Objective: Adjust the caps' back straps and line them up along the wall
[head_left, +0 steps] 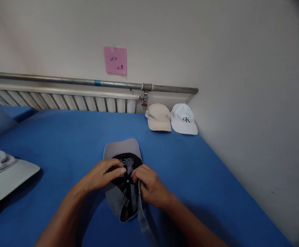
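Note:
A grey cap (122, 148) lies upside down in front of me, its bill pointing away and its black lining with white print facing up. My left hand (108, 175) is closed on the cap's left edge, thumb reaching over the inside. On the opposite side, my right hand (150, 183) grips the right edge, its fingers curled into the crown. A grey strap hangs loose from the near right side of the cap, below my right hand.
A blue-covered surface (74, 137) spans the view. At its far right corner sit a beige cap (159, 118) and a white cap (182, 118) against the wall. Another white cap (10, 175) is at left. Behind run a radiator (87, 103), a metal pipe (74, 81) and a pink note (115, 60).

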Motion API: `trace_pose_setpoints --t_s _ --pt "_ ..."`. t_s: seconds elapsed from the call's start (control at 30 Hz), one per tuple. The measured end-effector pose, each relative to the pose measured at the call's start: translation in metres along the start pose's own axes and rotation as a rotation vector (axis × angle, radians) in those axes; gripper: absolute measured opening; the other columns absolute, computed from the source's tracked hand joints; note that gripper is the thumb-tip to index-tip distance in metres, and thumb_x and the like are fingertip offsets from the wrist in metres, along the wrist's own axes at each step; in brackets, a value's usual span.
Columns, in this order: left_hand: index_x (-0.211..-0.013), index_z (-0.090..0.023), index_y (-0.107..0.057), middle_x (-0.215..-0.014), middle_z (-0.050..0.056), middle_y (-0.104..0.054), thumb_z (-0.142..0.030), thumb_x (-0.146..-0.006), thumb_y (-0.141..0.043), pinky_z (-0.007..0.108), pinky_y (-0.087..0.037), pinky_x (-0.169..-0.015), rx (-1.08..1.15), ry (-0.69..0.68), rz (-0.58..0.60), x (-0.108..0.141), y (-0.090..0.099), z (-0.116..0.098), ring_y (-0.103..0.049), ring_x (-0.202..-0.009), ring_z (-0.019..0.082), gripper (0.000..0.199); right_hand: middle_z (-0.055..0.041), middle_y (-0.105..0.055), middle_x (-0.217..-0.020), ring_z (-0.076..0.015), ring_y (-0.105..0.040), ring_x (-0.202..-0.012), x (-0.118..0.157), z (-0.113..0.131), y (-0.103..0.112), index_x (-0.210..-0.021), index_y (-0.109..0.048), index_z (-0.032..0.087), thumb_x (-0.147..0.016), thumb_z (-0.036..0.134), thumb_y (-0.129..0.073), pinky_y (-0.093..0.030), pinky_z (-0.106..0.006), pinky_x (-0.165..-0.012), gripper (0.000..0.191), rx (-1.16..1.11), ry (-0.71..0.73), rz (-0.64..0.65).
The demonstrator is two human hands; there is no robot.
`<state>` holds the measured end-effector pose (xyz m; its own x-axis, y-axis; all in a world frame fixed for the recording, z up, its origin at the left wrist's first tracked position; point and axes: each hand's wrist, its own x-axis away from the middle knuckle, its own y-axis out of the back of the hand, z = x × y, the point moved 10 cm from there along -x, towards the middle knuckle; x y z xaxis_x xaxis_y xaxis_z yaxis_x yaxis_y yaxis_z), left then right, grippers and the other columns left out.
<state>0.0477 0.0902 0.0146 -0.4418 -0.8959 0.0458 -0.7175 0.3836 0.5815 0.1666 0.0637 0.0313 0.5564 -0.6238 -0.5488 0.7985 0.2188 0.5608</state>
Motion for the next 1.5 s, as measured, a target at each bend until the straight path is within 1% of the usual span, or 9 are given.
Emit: trace_pose_setpoints --t_s 0.2,0.37,0.53,0.7,1.0,1.17,1.27,1.37,1.5 --pt "-0.1 -0.021 -0.067 -0.096 0.003 -0.067 -0.039 -0.077 -0.068 0.029 -0.044 -0.078 0.025 0.079 0.203 0.012 -0.012 0.013 -0.06 -0.09 0.022 0.029 -0.0008 -0.065 -0.074 -0.0152 -0.059 -0.072 0.003 -0.026 0.013 -0.071 -0.054 0.021 -0.074 0.0 -0.046 -0.045 -0.028 -0.07 0.023 -0.045 -0.179 -0.143" --pt "-0.09 -0.02 -0.066 -0.078 -0.001 -0.063 -0.029 -0.068 -0.073 0.024 -0.042 -0.062 0.015 0.199 0.385 0.023 -0.032 0.019 -0.057 -0.072 0.018 0.024 0.0 -0.065 -0.073 -0.0143 -0.059 -0.073 0.006 -0.042 0.01 -0.069 -0.056 0.02 -0.076 0.001 -0.046 -0.044 -0.026 -0.07 0.023 -0.067 -0.297 -0.129" --pt "-0.09 -0.021 -0.066 -0.072 -0.003 -0.059 -0.032 -0.069 -0.075 0.022 -0.038 -0.058 0.127 0.146 0.512 0.031 -0.042 0.007 -0.051 -0.064 0.014 0.026 0.0013 -0.067 -0.073 -0.0145 -0.061 -0.073 0.006 -0.043 0.008 -0.068 -0.056 0.02 -0.072 -0.002 -0.047 -0.04 -0.03 -0.076 0.024 -0.008 -0.33 -0.069" --pt "-0.08 -0.019 -0.062 -0.074 -0.003 -0.055 -0.028 -0.076 -0.067 0.022 -0.038 -0.063 0.135 0.021 0.411 0.025 -0.026 0.001 -0.049 -0.069 0.013 0.011 0.0005 -0.07 -0.089 -0.0162 -0.062 -0.087 0.0 -0.014 0.0 -0.077 -0.057 0.021 -0.062 -0.003 -0.045 -0.033 -0.039 -0.093 0.031 0.048 -0.2 0.098" --pt "-0.086 -0.019 -0.064 -0.075 -0.003 -0.057 -0.036 -0.08 -0.065 0.022 -0.039 -0.062 0.335 0.16 0.245 0.026 0.0 0.02 -0.049 -0.069 0.012 0.019 -0.0014 -0.066 -0.115 -0.023 -0.053 -0.116 0.005 0.054 -0.014 -0.093 -0.064 0.027 -0.06 0.001 -0.051 -0.011 -0.053 -0.111 0.044 0.125 0.088 0.383" --pt "-0.087 -0.018 -0.065 -0.074 -0.002 -0.058 -0.04 -0.081 -0.065 0.022 -0.037 -0.059 0.351 0.184 0.196 0.027 0.009 0.027 -0.048 -0.066 0.011 0.023 -0.0019 -0.067 -0.114 -0.0233 -0.054 -0.112 0.014 0.081 -0.021 -0.089 -0.064 0.026 -0.069 0.01 -0.057 -0.014 -0.052 -0.111 0.026 0.187 0.222 0.348" --pt "-0.087 -0.018 -0.066 -0.073 -0.003 -0.057 -0.039 -0.081 -0.065 0.021 -0.036 -0.059 0.349 0.171 0.178 0.025 0.008 0.026 -0.046 -0.066 0.011 0.022 -0.0007 -0.07 -0.091 -0.0188 -0.059 -0.092 0.022 0.094 -0.034 -0.084 -0.063 0.021 -0.081 0.019 -0.057 -0.021 -0.049 -0.109 0.007 0.217 0.324 0.355" --pt "-0.087 -0.018 -0.067 -0.072 -0.003 -0.057 -0.039 -0.081 -0.066 0.022 -0.035 -0.059 0.342 0.15 0.173 0.023 0.006 0.025 -0.046 -0.065 0.01 0.021 0.0012 -0.065 -0.068 -0.0143 -0.054 -0.069 0.027 0.1 -0.045 -0.083 -0.064 0.018 -0.088 0.022 -0.053 -0.037 -0.04 -0.096 0.012 0.225 0.382 0.371" --pt "-0.09 -0.02 -0.069 -0.076 -0.002 -0.06 -0.041 -0.079 -0.067 0.023 -0.039 -0.061 0.338 0.148 0.135 0.02 0.008 0.029 -0.05 -0.066 0.012 0.023 -0.0015 -0.07 -0.079 -0.0131 -0.057 -0.069 0.028 0.104 -0.044 -0.097 -0.065 0.017 -0.091 0.025 -0.051 -0.044 -0.029 -0.076 0.017 0.042 0.364 0.372"
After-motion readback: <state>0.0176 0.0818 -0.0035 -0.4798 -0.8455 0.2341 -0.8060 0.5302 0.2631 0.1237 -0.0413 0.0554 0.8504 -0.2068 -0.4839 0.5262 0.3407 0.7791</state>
